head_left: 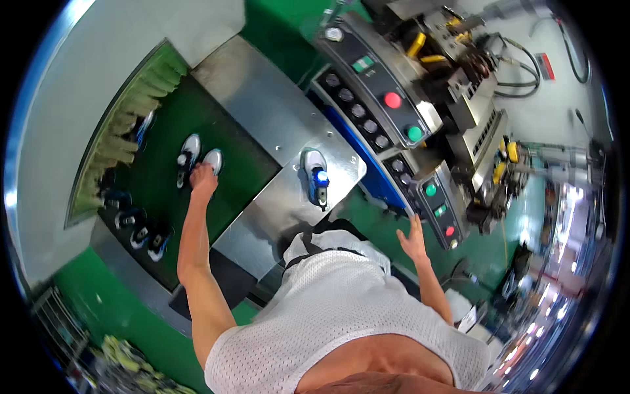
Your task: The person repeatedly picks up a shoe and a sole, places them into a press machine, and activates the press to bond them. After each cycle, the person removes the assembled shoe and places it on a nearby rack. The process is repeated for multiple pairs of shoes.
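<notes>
My left hand (204, 180) reaches out over the green conveyor belt (236, 148), its fingers closed on the heel end of a grey-white shoe (214, 158). A similar shoe (189, 147) lies just left of it on the belt. On the steel table (262, 226) in front of me rests another grey, blue and black shoe (315, 172), toe pointing away, with neither hand touching it. My right hand (413, 241) is held out in the air, fingers apart and holding nothing, close to the lower control panel (438, 203).
Several dark and blue shoes (139, 235) sit at the belt's left edge, by a fringed green curtain (115, 134) under a pale housing. On the right stands a machine with an upper button panel (374, 75), gauges, hoses and metal clamps (453, 85). A wire rack (56, 322) is at lower left.
</notes>
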`<state>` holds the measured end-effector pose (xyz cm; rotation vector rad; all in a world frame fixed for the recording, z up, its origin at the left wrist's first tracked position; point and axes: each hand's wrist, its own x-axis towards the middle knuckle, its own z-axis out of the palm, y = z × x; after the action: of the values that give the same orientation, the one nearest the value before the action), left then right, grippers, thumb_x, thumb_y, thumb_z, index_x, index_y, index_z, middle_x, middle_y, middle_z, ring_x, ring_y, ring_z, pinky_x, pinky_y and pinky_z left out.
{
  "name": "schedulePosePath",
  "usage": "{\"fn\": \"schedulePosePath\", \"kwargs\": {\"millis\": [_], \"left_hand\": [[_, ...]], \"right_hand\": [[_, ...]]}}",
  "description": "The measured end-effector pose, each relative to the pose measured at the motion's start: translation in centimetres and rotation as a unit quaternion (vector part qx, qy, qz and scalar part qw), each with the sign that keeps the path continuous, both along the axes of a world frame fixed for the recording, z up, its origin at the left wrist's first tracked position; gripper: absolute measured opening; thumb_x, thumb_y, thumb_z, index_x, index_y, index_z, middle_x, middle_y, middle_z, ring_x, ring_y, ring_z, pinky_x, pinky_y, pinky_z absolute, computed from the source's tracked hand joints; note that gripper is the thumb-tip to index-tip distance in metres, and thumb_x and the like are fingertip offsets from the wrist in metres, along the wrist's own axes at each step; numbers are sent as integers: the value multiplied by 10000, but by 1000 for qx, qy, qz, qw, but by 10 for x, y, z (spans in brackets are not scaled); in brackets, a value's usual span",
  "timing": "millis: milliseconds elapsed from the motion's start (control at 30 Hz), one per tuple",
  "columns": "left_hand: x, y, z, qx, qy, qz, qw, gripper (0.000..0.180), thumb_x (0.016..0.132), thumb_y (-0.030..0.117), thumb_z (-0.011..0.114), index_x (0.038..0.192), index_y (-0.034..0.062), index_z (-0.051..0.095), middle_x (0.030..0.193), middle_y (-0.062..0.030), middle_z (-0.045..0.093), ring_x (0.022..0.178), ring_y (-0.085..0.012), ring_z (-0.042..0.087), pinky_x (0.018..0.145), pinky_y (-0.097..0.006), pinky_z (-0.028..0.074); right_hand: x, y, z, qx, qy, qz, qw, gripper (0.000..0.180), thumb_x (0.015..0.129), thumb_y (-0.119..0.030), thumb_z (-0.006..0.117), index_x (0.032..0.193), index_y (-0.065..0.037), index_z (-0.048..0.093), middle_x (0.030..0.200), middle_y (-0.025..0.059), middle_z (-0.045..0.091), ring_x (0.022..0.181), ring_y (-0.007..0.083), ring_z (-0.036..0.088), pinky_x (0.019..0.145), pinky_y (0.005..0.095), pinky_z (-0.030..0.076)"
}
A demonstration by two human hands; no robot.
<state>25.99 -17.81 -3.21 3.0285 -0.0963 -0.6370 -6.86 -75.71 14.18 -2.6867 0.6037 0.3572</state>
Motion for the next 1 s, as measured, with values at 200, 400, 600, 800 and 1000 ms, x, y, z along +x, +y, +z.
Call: {"fn": "schedulePosePath", "kwargs": {"millis": [200,400,600,800,1000], "left_hand": [[-40,-64,97,-302,-40,44,951,492,768,242,761,1122,-62,606,1061,-248,653,991,-387,629,857,-432,487],[-85,-194,224,-663,23,-34,748,521,807,47,687,1296,-40,531,1209,-113,609,1107,-208,572,976,-349,445],[-55,-326,284,-717,181,-168,652,628,839,267,722,1349,-25,501,1343,-183,549,1239,-279,530,1066,-405,403],[-42,-403,276,-701,51,-82,707,450,982,203,590,1348,-38,487,1241,-113,603,1131,-199,577,947,-332,476],[-36,-458,278,-675,42,-89,732,313,1004,27,474,1307,-38,516,1300,-164,580,1197,-246,577,974,-376,510]], "right_hand": [[95,69,18,222,-23,-46,974,662,862,-342,671,1340,69,468,1439,260,430,1330,364,440,1103,411,366],[175,102,45,697,125,-25,706,606,968,-516,529,1291,-4,559,1185,139,653,1079,228,633,930,348,513],[169,68,59,877,21,-36,478,618,848,-562,686,1195,-71,544,1002,19,597,865,143,610,741,302,539],[140,-50,115,820,-164,-135,531,632,832,-450,758,1124,62,530,997,57,620,883,133,621,780,321,550],[119,-116,129,838,-235,-174,460,556,860,-307,728,1265,29,550,1175,110,658,1009,188,664,905,343,541]]}}
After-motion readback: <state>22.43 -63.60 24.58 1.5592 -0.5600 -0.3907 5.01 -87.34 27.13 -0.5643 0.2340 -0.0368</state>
